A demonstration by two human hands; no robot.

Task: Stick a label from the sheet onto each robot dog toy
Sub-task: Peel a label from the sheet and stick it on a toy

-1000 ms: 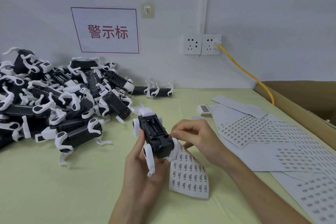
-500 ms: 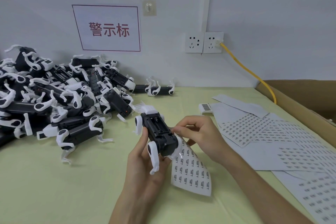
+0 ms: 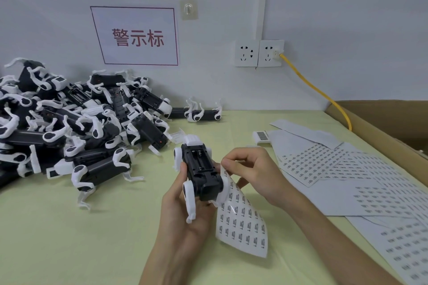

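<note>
- Both hands have lifted a bit since a second ago, toy and sheet up with them; right hand [image 3: 252, 173] has slid its fingertips [image 3: 228, 163] in against the toy's side, at the sheet's top edge.
- Left hand [image 3: 185, 213] grips the robot dog toy [image 3: 201, 173] belly-up, thumb along one flank, fingers wrapped behind; open battery bay faces the camera.
- Label sheet [image 3: 242, 222] hangs from behind the toy, apparently pinned by the left fingers — grip point is hidden.
- Right thumb and forefinger are closed together at the sheet edge; probably peeling or holding one label, too small to confirm.
- Reading: label is about to go on the body; not stuck yet as far as I can see.
- Pile of toys [image 3: 76, 127] sits on the left of the table [image 3: 58, 238], one more toy [image 3: 199, 113] lying apart by the wall.
- More label sheets [image 3: 342, 169] fanned out on the right, small barcode tag [image 3: 261, 137] beside them.
- Cardboard box [image 3: 393, 127] at the right edge.
- Wall: red-lettered sign [image 3: 136, 36], double socket [image 3: 259, 53], yellow cable [image 3: 319, 92] running down toward the box.
</note>
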